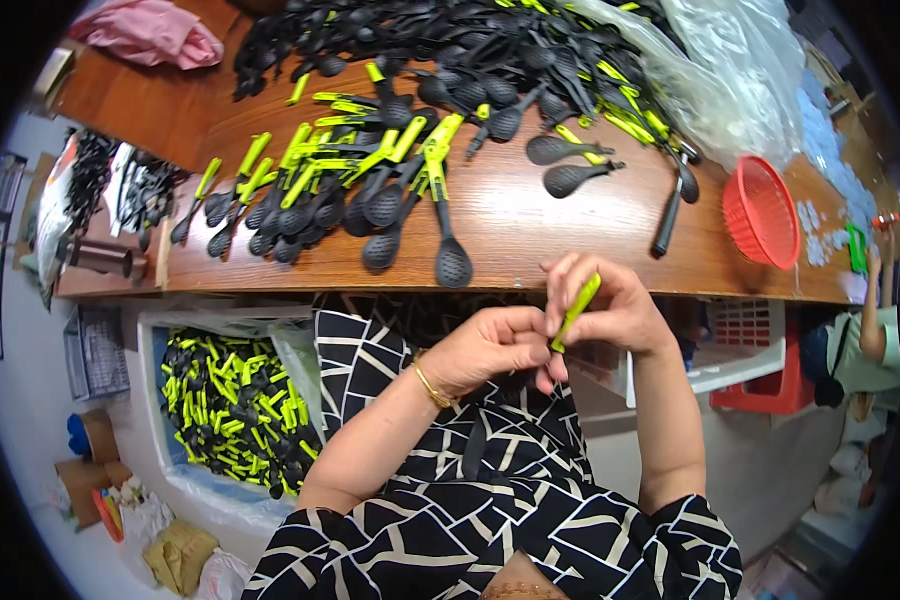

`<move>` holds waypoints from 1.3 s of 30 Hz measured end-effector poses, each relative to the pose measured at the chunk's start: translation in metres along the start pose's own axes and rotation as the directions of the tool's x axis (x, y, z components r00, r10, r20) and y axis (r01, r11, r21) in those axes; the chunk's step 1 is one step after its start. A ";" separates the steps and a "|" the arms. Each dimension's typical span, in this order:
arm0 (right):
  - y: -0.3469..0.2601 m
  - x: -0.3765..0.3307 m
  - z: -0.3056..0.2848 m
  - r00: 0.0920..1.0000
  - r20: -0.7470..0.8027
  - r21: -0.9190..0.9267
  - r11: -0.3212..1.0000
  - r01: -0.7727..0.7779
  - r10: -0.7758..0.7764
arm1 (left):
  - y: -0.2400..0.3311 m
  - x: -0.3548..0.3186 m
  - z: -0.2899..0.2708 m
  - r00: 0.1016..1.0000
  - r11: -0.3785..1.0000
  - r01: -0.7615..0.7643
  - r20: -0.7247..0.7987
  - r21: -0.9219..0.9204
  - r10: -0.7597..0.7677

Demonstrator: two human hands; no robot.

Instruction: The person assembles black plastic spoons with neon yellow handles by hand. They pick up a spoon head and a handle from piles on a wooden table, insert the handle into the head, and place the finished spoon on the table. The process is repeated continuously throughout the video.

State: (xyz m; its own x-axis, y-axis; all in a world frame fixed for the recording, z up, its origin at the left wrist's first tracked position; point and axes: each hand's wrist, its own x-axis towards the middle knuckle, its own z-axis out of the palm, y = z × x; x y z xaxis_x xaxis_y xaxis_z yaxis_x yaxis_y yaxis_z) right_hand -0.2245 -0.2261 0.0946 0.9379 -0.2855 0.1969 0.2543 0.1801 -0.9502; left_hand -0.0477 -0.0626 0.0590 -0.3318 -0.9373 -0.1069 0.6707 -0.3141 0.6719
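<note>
Over my lap, just off the table's front edge, my right hand (620,305) is closed round a lime-green handle (578,312), which slants down to the left. My left hand (495,350) is closed beside the handle's lower end; whatever its fingertips pinch is hidden. On the brown wooden table (530,260), black slotted spoons (453,262) with lime-green handles lie spread to the left. Two black spoon heads (562,150) rest beyond my hands. Farther right lies a tool with a black grip (666,228).
A heap of black utensil heads (450,50) covers the table's far side, beside a clear plastic bag (725,85). A red basket (760,215) stands right. Below the table at left, a lined bin (152,375) holds many green-handled pieces. Another person (860,350) is at far right.
</note>
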 end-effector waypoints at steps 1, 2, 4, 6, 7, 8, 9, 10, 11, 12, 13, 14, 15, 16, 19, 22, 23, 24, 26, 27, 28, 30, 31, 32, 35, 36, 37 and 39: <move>-0.004 0.000 0.001 0.996 -0.034 -0.015 0.997 -0.081 0.081 | -0.001 -0.003 0.006 1.000 0.999 -0.012 -0.026 -0.044 0.010; -0.009 0.002 0.005 0.984 -0.074 -0.032 0.986 -0.162 0.159 | -0.003 -0.006 0.010 0.992 0.996 -0.080 -0.098 -0.027 0.077; -0.015 0.003 0.017 0.952 -0.230 -0.307 0.913 -0.268 0.202 | -0.013 -0.005 0.014 0.936 0.979 -0.190 -0.289 0.068 0.201; -0.008 0.010 0.027 0.959 -0.282 -0.739 0.634 -0.230 0.019 | -0.038 0.003 0.008 0.834 0.957 -0.266 -0.470 0.120 0.290; 0.006 0.009 0.028 0.963 -0.268 -0.830 0.517 -0.211 -0.037 | -0.047 0.006 0.007 0.791 0.949 -0.283 -0.528 0.136 0.311; 0.013 0.009 0.031 0.954 -0.294 -0.835 0.501 -0.225 -0.062 | -0.052 0.009 0.002 0.754 0.945 -0.294 -0.573 0.144 0.322; 0.020 0.009 0.035 0.940 -0.329 -0.838 0.486 -0.249 -0.086 | -0.057 0.014 -0.003 0.721 0.943 -0.297 -0.613 0.148 0.323; 0.030 0.010 0.037 0.939 -0.303 -0.876 0.435 -0.208 -0.160 | -0.064 0.019 -0.012 0.701 0.941 -0.307 -0.636 0.140 0.323; 0.033 0.014 0.038 0.935 -0.312 -0.878 0.426 -0.217 -0.169 | -0.070 0.021 -0.021 0.699 0.931 -0.305 -0.617 0.200 0.361; 0.035 0.015 0.039 0.928 -0.335 -0.869 0.434 -0.236 -0.166 | -0.070 0.021 -0.019 0.695 0.928 -0.286 -0.616 0.237 0.372; 0.036 0.015 0.039 0.916 -0.362 -0.860 0.439 -0.259 -0.170 | -0.068 0.022 -0.017 0.697 0.923 -0.266 -0.607 0.276 0.382; 0.038 0.018 0.041 0.906 -0.369 -0.866 0.430 -0.254 -0.207 | -0.071 0.023 -0.021 0.700 0.925 -0.274 -0.604 0.263 0.379; 0.040 0.019 0.041 0.910 -0.350 -0.884 0.399 -0.242 -0.223 | -0.074 0.023 -0.022 0.688 0.923 -0.281 -0.616 0.261 0.384; 0.040 0.021 0.041 0.902 -0.360 -0.884 0.397 -0.248 -0.238 | -0.071 0.025 -0.016 0.662 0.917 -0.288 -0.635 0.275 0.398; 0.037 0.023 0.041 0.896 -0.365 -0.894 0.364 -0.262 -0.252 | -0.074 0.026 -0.018 0.639 0.877 -0.292 -0.604 0.381 0.476; 0.036 0.020 0.038 0.904 -0.338 -0.910 0.338 -0.242 -0.262 | -0.084 0.027 -0.030 0.638 0.814 -0.287 -0.534 0.505 0.555; 0.036 0.019 0.036 0.907 -0.339 -0.912 0.322 -0.253 -0.250 | -0.089 0.030 -0.033 0.619 0.799 -0.302 -0.530 0.521 0.580; 0.035 0.019 0.036 0.910 -0.335 -0.917 0.306 -0.256 -0.245 | -0.087 0.034 -0.033 0.595 0.777 -0.320 -0.523 0.542 0.610; 0.035 0.015 0.035 0.914 -0.320 -0.935 0.237 -0.263 -0.249 | -0.091 0.033 -0.036 0.603 0.770 -0.329 -0.507 0.546 0.616; 0.035 0.015 0.031 0.922 -0.297 -0.938 0.258 -0.233 -0.247 | -0.086 0.031 -0.035 0.626 0.798 -0.312 -0.520 0.516 0.582; 0.034 0.016 0.026 0.931 -0.272 -0.939 0.279 -0.202 -0.244 | -0.082 0.028 -0.034 0.646 0.823 -0.295 -0.533 0.486 0.546; 0.021 0.019 0.008 0.958 -0.235 -0.867 0.481 -0.130 -0.165 | -0.065 0.023 -0.020 0.674 0.876 -0.297 -0.566 0.379 0.474; 0.016 0.018 -0.002 0.926 -0.352 -0.690 0.706 -0.160 -0.135 | -0.054 0.013 -0.016 0.707 0.880 -0.260 -0.542 0.398 0.454; 0.007 0.022 -0.017 0.907 -0.355 -0.778 0.610 -0.153 -0.226 | -0.038 0.005 -0.010 0.719 0.873 -0.255 -0.522 0.415 0.459; -0.008 0.033 -0.077 0.869 -0.207 -0.978 0.086 -0.189 -0.449 | 0.014 0.001 0.005 0.666 0.851 -0.445 -0.532 0.278 0.522; 0.000 0.036 -0.092 0.856 -0.207 -0.975 0.029 -0.220 -0.474 | 0.031 0.004 0.000 0.657 0.832 -0.519 -0.531 0.195 0.534; 0.006 0.039 -0.097 0.862 -0.181 -0.975 -0.026 -0.219 -0.474 | 0.047 0.001 0.002 0.638 0.846 -0.511 -0.592 0.152 0.492; 0.014 0.046 -0.102 0.874 -0.126 -0.968 -0.134 -0.211 -0.470 | 0.044 0.001 -0.011 0.629 0.824 -0.559 -0.600 0.094 0.495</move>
State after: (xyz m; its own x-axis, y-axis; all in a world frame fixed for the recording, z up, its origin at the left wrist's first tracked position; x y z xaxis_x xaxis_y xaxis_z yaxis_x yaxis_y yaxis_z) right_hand -0.2019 -0.3330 0.0653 0.6702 -0.4526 0.5881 -0.4607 -0.8751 -0.1485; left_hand -0.0112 -0.0794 0.0809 0.5213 -0.8354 -0.1744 0.6755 0.2790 0.6826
